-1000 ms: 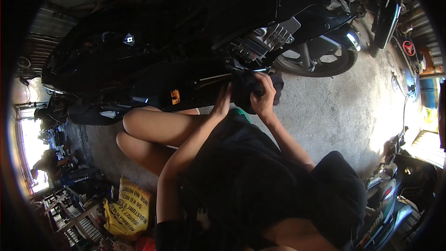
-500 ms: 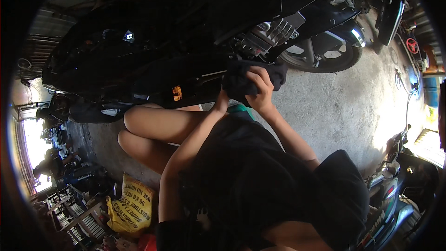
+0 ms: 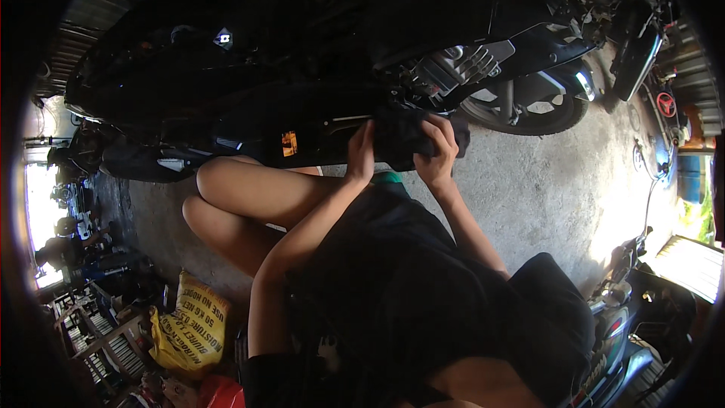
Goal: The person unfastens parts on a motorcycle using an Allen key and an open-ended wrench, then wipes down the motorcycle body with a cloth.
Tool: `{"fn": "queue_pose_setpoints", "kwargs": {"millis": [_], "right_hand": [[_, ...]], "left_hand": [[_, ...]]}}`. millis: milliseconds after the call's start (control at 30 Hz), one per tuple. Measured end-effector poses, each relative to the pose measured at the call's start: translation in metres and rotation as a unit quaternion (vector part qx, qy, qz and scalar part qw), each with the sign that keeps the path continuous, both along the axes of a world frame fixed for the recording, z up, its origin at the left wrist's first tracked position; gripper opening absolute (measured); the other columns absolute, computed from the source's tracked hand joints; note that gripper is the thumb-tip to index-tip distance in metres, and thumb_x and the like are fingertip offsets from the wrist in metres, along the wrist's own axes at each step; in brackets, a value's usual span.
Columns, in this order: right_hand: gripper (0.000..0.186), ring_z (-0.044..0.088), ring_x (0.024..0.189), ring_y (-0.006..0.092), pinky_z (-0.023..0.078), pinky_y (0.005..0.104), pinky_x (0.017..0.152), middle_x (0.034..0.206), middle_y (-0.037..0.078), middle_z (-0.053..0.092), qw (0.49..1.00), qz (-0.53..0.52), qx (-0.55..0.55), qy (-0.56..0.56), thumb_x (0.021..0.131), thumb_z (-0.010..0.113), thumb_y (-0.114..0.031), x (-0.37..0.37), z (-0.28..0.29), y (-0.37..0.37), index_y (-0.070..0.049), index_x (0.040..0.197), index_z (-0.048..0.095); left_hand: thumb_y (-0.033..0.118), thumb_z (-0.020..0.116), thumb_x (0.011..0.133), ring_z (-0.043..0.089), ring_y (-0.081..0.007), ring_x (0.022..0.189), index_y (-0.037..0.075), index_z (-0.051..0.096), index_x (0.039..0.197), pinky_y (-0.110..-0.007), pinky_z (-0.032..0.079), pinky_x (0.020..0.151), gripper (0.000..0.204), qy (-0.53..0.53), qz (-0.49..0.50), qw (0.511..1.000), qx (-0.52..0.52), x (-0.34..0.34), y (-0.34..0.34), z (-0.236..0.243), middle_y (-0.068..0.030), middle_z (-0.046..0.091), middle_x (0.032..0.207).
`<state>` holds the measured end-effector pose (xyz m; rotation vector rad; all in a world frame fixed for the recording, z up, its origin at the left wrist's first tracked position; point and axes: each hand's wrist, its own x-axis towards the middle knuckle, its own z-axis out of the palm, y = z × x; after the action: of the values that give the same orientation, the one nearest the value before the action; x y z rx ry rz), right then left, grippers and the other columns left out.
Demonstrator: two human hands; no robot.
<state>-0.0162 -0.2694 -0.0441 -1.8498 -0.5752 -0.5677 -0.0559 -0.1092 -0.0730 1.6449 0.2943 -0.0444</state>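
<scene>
A dark, bunched cloth is between my hands, close against the lower side of a black motorcycle. My right hand is closed on the cloth's right part, its fingers curled over the top. At the cloth's left edge, my left hand presses with fingers pointing up and held together; its fingertips partly merge with the dark fabric. Just above the cloth is the finned metal engine part. What lies behind the cloth is hidden.
The motorcycle's wheel stands right of my hands on the concrete floor. My bent knees are close to its side. A yellow sack lies at lower left, near a red item. Another motorcycle is at lower right.
My left hand has come up along the cloth's left side, showing more of its fingers. My right hand and the cloth have shifted slightly right and down in the picture, as the whole view moved a little.
</scene>
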Motion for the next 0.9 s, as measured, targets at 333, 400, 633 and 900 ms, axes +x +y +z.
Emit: {"fn": "queue_pose_setpoints", "kwargs": {"millis": [333,400,633,900], "right_hand": [[0.057,0.057,0.093,0.0334,0.048,0.0414,0.078,0.099,0.013,0.057,0.992,0.021,-0.080,-0.098,0.045,0.073,-0.003,0.007,0.046,0.028,-0.010,0.101,0.065],[0.056,0.057,0.093,0.0333,0.048,0.0413,0.077,0.099,0.013,0.057,0.992,0.020,-0.069,-0.101,0.046,0.073,-0.004,0.001,0.027,0.021,-0.010,0.101,0.065],[0.051,0.057,0.088,0.0347,0.048,0.0398,0.076,0.093,0.015,0.056,0.988,-0.039,-0.107,0.100,0.053,0.062,0.007,-0.033,-0.089,-0.038,-0.003,0.103,0.063],[0.043,0.060,0.088,0.0378,0.049,0.0375,0.076,0.096,0.018,0.058,0.999,0.009,-0.030,0.029,0.055,0.058,0.008,-0.022,-0.005,0.014,-0.001,0.097,0.062]], "left_hand": [[0.044,0.028,0.103,0.041,-0.0172,0.129,0.007,0.023,0.147,-0.033,0.035,0.107,0.057,0.022,0.079,0.976,-0.203,-0.008,0.008,-0.041,-0.0067,0.043,0.137],[0.040,0.025,0.103,0.038,-0.0192,0.132,0.001,0.033,0.144,-0.031,0.029,0.110,0.057,0.038,0.024,0.983,-0.176,-0.009,0.012,-0.050,-0.0123,0.043,0.141],[0.045,0.046,0.097,0.044,-0.0194,0.127,0.001,0.050,0.134,-0.030,0.033,0.106,0.057,0.157,-0.073,0.985,-0.012,-0.010,0.008,-0.038,-0.0101,0.051,0.137],[0.037,0.043,0.099,0.045,-0.0200,0.128,0.003,0.048,0.134,-0.032,0.034,0.108,0.049,0.014,0.171,0.926,-0.335,0.001,0.013,-0.012,-0.0088,0.051,0.135]]}}
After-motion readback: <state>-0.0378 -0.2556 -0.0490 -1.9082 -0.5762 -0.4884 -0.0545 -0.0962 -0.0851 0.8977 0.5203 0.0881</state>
